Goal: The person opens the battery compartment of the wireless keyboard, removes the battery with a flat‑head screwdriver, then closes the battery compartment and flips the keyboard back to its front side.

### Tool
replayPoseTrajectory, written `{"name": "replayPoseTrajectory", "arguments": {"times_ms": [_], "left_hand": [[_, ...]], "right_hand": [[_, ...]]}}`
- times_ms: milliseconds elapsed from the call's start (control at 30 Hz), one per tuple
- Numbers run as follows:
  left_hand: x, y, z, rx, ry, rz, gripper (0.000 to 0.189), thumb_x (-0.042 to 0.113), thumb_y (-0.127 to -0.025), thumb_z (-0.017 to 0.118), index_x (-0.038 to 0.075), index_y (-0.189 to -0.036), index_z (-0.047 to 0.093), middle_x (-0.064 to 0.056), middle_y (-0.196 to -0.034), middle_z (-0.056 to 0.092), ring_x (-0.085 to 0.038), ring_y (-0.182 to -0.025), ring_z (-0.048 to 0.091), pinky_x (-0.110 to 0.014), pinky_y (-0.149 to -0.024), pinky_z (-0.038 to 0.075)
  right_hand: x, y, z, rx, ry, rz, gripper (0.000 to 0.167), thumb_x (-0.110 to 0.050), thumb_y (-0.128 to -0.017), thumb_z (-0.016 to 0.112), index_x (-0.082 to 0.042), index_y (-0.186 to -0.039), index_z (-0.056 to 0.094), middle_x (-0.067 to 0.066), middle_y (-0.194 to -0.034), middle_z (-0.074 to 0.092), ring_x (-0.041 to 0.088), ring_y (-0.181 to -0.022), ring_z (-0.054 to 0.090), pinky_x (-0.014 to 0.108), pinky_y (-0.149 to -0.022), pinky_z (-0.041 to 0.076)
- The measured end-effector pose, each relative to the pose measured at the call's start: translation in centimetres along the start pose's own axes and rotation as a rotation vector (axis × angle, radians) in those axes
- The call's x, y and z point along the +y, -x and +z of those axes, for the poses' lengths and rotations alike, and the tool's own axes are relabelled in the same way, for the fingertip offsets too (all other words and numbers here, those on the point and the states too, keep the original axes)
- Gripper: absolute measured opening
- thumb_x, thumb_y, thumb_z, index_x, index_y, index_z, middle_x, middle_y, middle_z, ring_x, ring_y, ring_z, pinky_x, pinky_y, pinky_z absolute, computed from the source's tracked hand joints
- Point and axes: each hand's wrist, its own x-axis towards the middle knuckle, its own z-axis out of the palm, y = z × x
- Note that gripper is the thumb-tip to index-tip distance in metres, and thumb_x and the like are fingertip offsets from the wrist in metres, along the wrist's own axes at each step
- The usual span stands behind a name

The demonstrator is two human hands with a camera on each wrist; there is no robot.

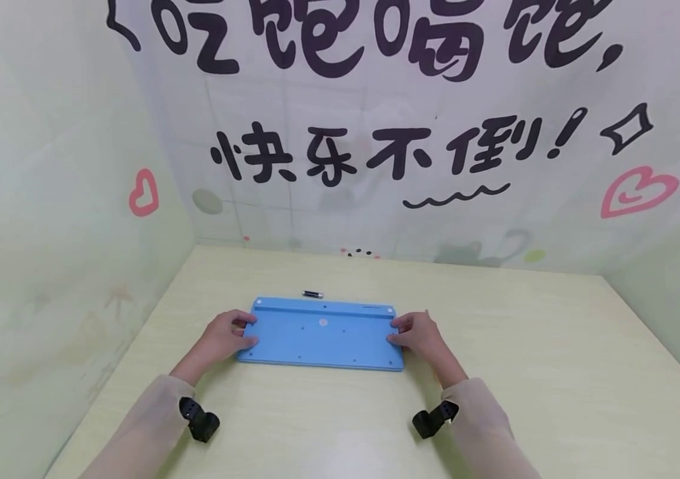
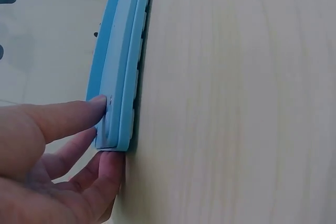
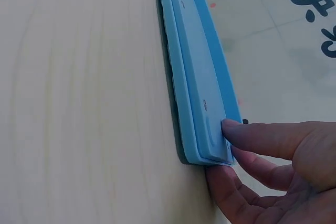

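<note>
A blue keyboard [image 1: 322, 342] lies with its underside up, showing screw holes, round pads and a raised strip along the far side. Light keys peek out beneath its edge in the left wrist view. At its left end my left hand [image 1: 229, 334] grips it, thumb [image 2: 89, 111] on the underside and fingers curled around the end. My right hand [image 1: 418, 332] holds the opposite end the same way, its thumb [image 3: 247, 135] over the underside. Just beyond the far edge lies a small dark battery [image 1: 313, 294] with a silvery end.
The keyboard is over a pale wood-grain table [image 1: 525, 372]. A white printed sheet with black lettering [image 1: 331, 156] hangs behind it, and a light wall cover [image 1: 46, 233] stands along the left side. Each sleeve carries a black camera [image 1: 199, 419].
</note>
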Motion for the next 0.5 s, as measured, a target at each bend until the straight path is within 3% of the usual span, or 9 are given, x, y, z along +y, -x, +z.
{"name": "replayPoseTrajectory", "arguments": {"times_ms": [333, 500], "left_hand": [[-0.8, 0.3, -0.3, 0.008, 0.083, 0.042, 0.039, 0.003, -0.083, 0.065, -0.006, -0.119, 0.054, -0.023, -0.113, 0.054, -0.036, -0.104, 0.052, -0.044, -0.088, 0.044], [-1.3, 0.5, -0.6, -0.015, 0.156, 0.05, 0.044, 0.008, -0.083, 0.067, -0.004, -0.122, 0.053, -0.024, -0.117, 0.053, -0.036, -0.108, 0.05, -0.043, -0.088, 0.044]], "right_hand": [[-0.1, 0.0, 0.0, 0.014, 0.002, 0.026, 0.028, -0.005, -0.076, 0.073, 0.005, -0.102, 0.065, 0.011, -0.084, 0.058, 0.017, -0.07, 0.053, 0.026, -0.062, 0.047], [0.0, 0.1, -0.2, 0.027, -0.07, 0.028, 0.03, -0.005, -0.076, 0.073, 0.005, -0.103, 0.065, 0.012, -0.087, 0.059, 0.018, -0.074, 0.054, 0.027, -0.065, 0.049]]}}
